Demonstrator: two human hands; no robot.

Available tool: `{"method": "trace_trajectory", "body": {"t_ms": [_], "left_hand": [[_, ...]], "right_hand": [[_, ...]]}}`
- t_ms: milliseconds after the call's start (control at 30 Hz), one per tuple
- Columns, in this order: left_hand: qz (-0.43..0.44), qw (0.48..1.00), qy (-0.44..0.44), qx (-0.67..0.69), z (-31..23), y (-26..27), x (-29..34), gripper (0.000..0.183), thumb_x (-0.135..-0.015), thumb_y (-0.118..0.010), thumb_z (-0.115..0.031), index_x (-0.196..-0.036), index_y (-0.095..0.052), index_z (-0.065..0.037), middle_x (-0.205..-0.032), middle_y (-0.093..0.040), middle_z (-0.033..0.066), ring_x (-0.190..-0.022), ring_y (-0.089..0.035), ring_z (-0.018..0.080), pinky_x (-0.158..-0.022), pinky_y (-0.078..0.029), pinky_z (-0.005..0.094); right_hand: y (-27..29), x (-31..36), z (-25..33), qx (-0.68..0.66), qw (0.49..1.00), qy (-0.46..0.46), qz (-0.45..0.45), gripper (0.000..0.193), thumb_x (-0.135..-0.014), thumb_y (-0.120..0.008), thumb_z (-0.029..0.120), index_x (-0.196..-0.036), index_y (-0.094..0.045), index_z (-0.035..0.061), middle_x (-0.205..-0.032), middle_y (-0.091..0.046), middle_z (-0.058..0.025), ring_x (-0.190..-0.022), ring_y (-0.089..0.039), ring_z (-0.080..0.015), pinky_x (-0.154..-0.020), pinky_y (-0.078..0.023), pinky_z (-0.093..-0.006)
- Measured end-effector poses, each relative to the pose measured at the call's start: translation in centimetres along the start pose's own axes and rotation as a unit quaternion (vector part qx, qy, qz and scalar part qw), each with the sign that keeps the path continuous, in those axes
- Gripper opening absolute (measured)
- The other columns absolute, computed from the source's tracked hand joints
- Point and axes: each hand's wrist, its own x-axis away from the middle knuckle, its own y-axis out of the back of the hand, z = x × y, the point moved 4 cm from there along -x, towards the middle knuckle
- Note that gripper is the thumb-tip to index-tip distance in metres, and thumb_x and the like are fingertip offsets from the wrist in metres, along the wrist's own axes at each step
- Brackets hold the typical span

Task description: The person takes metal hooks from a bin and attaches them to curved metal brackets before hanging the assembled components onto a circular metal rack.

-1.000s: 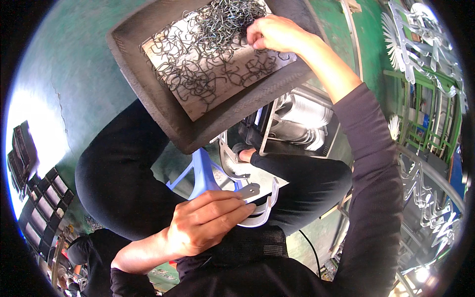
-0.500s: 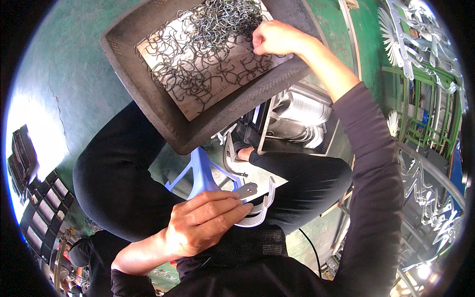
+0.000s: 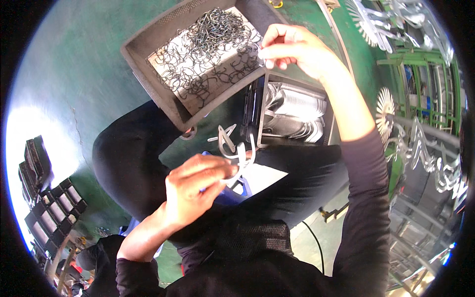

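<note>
My left hand point(image 3: 194, 184) is closed round a curved, flat silver metal piece point(image 3: 244, 157), held above my lap with its bent arms pointing up. My right hand point(image 3: 297, 52) is raised by the near right edge of a grey plastic tray point(image 3: 143, 47). Its thumb and forefinger are pinched; whatever sits at their tips is too small to make out. Inside the tray, a heap of dark bent wire pieces point(image 3: 215, 32) lies at the back, with more scattered in front.
A grey bin point(image 3: 261, 133) with rows of curved silver metal parts point(image 3: 297, 106) stands below my right hand. A blue plastic stool point(image 3: 227, 197) is partly hidden under my left hand. Metal parts hang on green racks point(image 3: 430, 89) at the right. Black crates point(image 3: 54, 208) stand at the left.
My right hand has come out of the wires to the tray's edge, its fingers now pinched. My left hand has tilted the metal piece upward. The whole view has shifted.
</note>
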Motion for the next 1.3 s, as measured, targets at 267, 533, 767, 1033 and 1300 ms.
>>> {"method": "trace_trajectory", "body": {"t_ms": [267,533,767,1033,1300], "left_hand": [[-0.047,0.999,0.008,-0.014,-2.1,-0.4,0.2,0.011,-0.072,-0.071,0.001,-0.081,-0.066,0.002,-0.081,-0.065,0.0086,-0.073,-0.064,0.0161,-0.067,-0.049,0.0259],[-0.026,0.999,-0.019,-0.028,-3.6,-1.6,0.9,0.011,-0.072,-0.070,0.001,-0.082,-0.066,0.003,-0.082,-0.065,0.0095,-0.071,-0.060,0.0154,-0.065,-0.047,0.0254],[0.024,0.996,-0.063,-0.053,-5.2,-2.0,1.3,0.015,-0.075,-0.068,-0.002,-0.089,-0.066,0.003,-0.089,-0.064,0.0117,-0.078,-0.061,0.0183,-0.070,-0.047,0.0272],[-0.028,0.997,0.043,-0.054,-6.3,0.5,1.6,0.020,-0.087,-0.053,-0.004,-0.104,-0.063,0.002,-0.102,-0.061,0.0116,-0.089,-0.060,0.0163,-0.076,-0.048,0.0262],[-0.087,0.996,0.020,-0.010,-10.7,1.4,-0.4,0.019,-0.090,-0.050,-0.008,-0.092,-0.062,0.007,-0.090,-0.062,0.0130,-0.074,-0.062,0.0153,-0.071,-0.050,0.0266]], "right_hand": [[-7.2,12.5,2.5,-0.180,0.973,0.082,-0.123,0.027,-0.077,-0.068,0.006,-0.100,-0.054,0.0030,-0.081,-0.066,-0.0070,-0.068,-0.064,-0.0125,-0.055,-0.047,-0.0204],[-7.9,15.0,2.0,-0.207,0.965,0.081,-0.138,0.027,-0.076,-0.068,0.002,-0.098,-0.054,-0.0040,-0.080,-0.065,-0.0111,-0.071,-0.065,-0.0153,-0.061,-0.053,-0.0241],[-9.2,16.0,1.8,-0.214,0.948,0.149,-0.181,0.022,-0.077,-0.066,0.001,-0.096,-0.053,-0.0015,-0.081,-0.065,-0.0097,-0.070,-0.064,-0.0137,-0.063,-0.052,-0.0229],[-13.2,20.1,2.4,-0.159,0.902,0.263,-0.302,0.019,-0.077,-0.065,-0.005,-0.090,-0.052,0.0004,-0.077,-0.064,-0.0062,-0.072,-0.063,-0.0098,-0.064,-0.050,-0.0212],[-14.3,20.7,2.0,-0.039,0.876,0.314,-0.365,0.019,-0.075,-0.065,-0.006,-0.088,-0.054,0.0008,-0.076,-0.065,-0.0057,-0.073,-0.065,-0.0105,-0.067,-0.052,-0.0240]]}}
